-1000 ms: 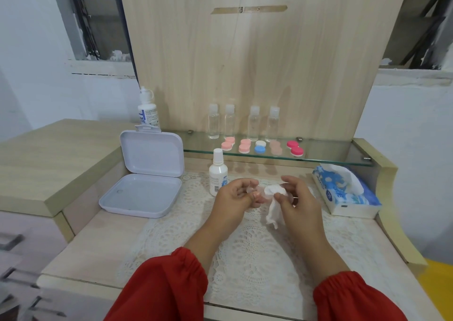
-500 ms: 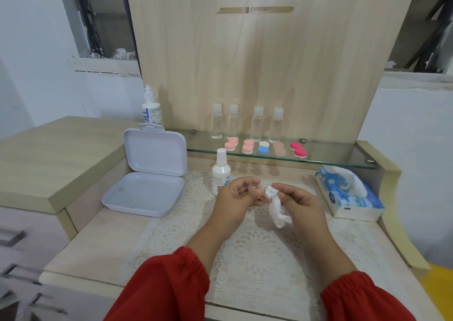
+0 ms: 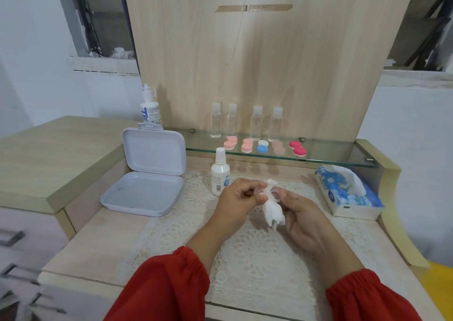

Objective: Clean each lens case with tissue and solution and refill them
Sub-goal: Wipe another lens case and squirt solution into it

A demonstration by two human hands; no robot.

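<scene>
At the left an open white box (image 3: pixel 149 173) lies on the desk, and beside it stands the solution bottle (image 3: pixel 220 173). Next comes the left hand (image 3: pixel 235 198), its thumb and fingers pinching one well of a clear lens case (image 3: pixel 267 193) held above the lace mat (image 3: pixel 257 259). The right hand (image 3: pixel 304 220) grips the other well together with a crumpled tissue (image 3: pixel 273 210). The case looks light, stiff and probably slippery when wet, so holding it by the rims seems safest; the tissue is soft and tears easily. Farther right is the tissue pack (image 3: pixel 348 193).
</scene>
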